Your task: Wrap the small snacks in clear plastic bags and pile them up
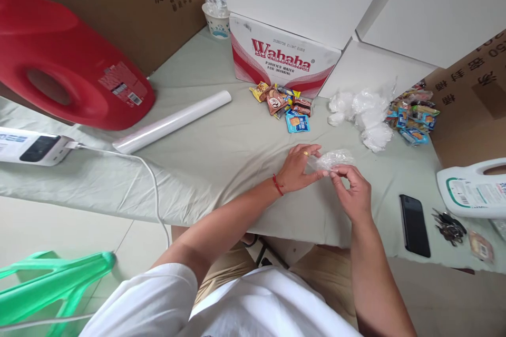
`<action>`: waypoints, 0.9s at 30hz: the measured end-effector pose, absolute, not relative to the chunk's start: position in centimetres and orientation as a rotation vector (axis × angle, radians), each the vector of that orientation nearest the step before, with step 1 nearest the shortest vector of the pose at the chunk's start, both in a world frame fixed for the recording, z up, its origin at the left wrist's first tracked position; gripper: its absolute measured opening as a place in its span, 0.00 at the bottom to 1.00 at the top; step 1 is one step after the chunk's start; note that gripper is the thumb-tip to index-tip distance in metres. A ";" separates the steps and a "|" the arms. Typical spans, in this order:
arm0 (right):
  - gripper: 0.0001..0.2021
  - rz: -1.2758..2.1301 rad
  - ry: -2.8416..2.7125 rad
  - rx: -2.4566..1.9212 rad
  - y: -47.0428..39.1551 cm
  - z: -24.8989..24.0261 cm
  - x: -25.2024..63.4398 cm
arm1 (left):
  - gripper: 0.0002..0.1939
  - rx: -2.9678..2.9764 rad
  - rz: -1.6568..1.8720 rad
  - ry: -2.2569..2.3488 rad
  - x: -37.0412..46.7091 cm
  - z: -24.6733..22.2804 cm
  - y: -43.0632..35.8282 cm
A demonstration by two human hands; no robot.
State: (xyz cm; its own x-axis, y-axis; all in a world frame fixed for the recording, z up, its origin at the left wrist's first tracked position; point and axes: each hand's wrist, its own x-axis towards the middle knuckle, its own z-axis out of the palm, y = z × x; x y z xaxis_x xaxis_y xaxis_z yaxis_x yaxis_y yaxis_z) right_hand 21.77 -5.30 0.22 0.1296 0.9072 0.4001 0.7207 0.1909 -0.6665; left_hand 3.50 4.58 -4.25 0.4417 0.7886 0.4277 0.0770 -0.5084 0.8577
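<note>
A crumpled clear plastic bag (335,159) lies between my hands over the cloth-covered table (253,142). My left hand (299,168), with a ring and a red string bracelet, has its thumb and fingers around the bag's left end. My right hand (353,189) pinches the bag's near edge between thumb and index finger. Both thumbs come close together there. Beyond my hands sits a pile of small wrapped snacks (279,102). To its right are several bunched clear plastic bags (366,113), with more wrapped snacks (413,113) beside them.
On the left are a red jug (75,63), a white roll (174,122) and a power strip (35,147) with a cable. A Wahaha box (280,55) and paper cup (217,23) stand behind. Phone (414,225), keys (449,227) and white bottle (474,189) lie right.
</note>
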 end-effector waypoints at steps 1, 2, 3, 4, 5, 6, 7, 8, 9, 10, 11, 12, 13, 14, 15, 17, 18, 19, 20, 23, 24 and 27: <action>0.08 0.268 -1.666 -1.568 -5.3 0.2 21.5 | 0.28 1.811 1.069 0.738 3.7 -4.5 4.7; 0.08 0.262 -1.673 -1.573 -5.3 0.0 21.3 | 0.27 1.720 1.015 0.731 3.8 -4.9 4.9; 0.08 0.265 -1.659 -1.586 -5.4 -0.2 21.2 | 0.26 1.624 0.959 0.712 3.8 -5.1 5.2; 0.08 0.280 -1.627 -1.604 -5.6 -0.5 21.1 | 0.27 1.530 0.909 0.688 3.7 -5.4 5.5; 0.09 0.305 -1.588 -1.620 -5.7 -0.8 21.1 | 0.29 1.446 0.874 0.666 3.7 -5.5 5.8; 0.09 0.336 -1.547 -1.634 -5.9 -1.2 21.1 | 0.30 1.381 0.863 0.654 3.6 -5.6 6.1; 0.10 0.369 -1.506 -1.645 -6.2 -1.6 21.2 | 0.30 1.338 0.872 0.649 3.5 -5.6 6.3; 0.11 0.399 -1.466 -1.656 -6.4 -1.9 21.3 | 0.30 1.308 0.900 0.649 3.4 -5.6 6.5; 0.11 0.427 -1.423 -1.670 -6.7 -2.3 21.5 | 0.30 1.282 0.941 0.655 3.4 -5.6 6.6; 0.12 0.456 -1.378 -1.691 -7.0 -2.6 21.6 | 0.30 1.256 0.982 0.660 3.5 -5.5 6.7; 0.13 0.492 -1.331 -1.719 -7.3 -2.9 21.9 | 0.30 1.222 1.019 0.663 3.5 -5.5 6.8; 0.14 0.544 -1.288 -1.749 -7.5 -3.1 22.1 | 0.29 1.185 1.048 0.663 3.5 -5.5 6.8; 0.16 0.609 -1.242 -1.770 -7.7 -3.2 22.3 | 0.29 1.151 1.068 0.659 3.5 -5.4 6.9; 0.18 0.683 -1.188 -1.772 -7.8 -3.3 22.5 | 0.29 1.129 1.077 0.652 3.5 -5.4 6.9; 0.20 0.759 -1.127 -1.750 -7.8 -3.3 22.6 | 0.29 1.122 1.076 0.643 3.5 -5.4 6.9; 0.27 0.861 -0.992 -1.661 -7.2 -3.2 22.7 | 0.30 1.150 1.051 0.623 3.4 -5.3 6.8; 0.30 0.873 -0.940 -1.618 -6.7 -3.1 22.7 | 0.30 1.180 1.029 0.610 3.4 -5.3 6.7; 0.31 0.865 -0.910 -1.593 -6.1 -3.0 22.6 | 0.30 1.214 1.008 0.593 3.4 -5.4 6.6; 0.32 0.846 -0.901 -1.588 -5.3 -2.9 22.5 | 0.30 1.246 0.992 0.572 3.4 -5.4 6.5; 0.27 0.783 -0.869 -1.608 -3.2 -2.6 22.3 | 0.30 1.285 0.970 0.536 3.5 -5.5 6.3; 0.25 0.767 -0.820 -1.598 -2.6 -2.6 22.4 | 0.30 1.269 0.980 0.551 3.5 -5.5 6.4; 0.24 0.712 -0.631 -1.522 -2.2 -2.9 23.2 | 0.28 1.164 1.065 0.658 3.3 -5.5 6.9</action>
State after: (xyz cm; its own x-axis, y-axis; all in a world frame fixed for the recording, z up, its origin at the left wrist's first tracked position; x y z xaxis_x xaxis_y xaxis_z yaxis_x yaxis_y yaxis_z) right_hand 23.15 -2.17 -2.90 0.6566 0.7512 -0.0684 -0.0222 -0.0714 -0.9972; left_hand 3.33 6.89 -5.50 0.3898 0.9153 0.1016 -0.3192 0.0308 0.9472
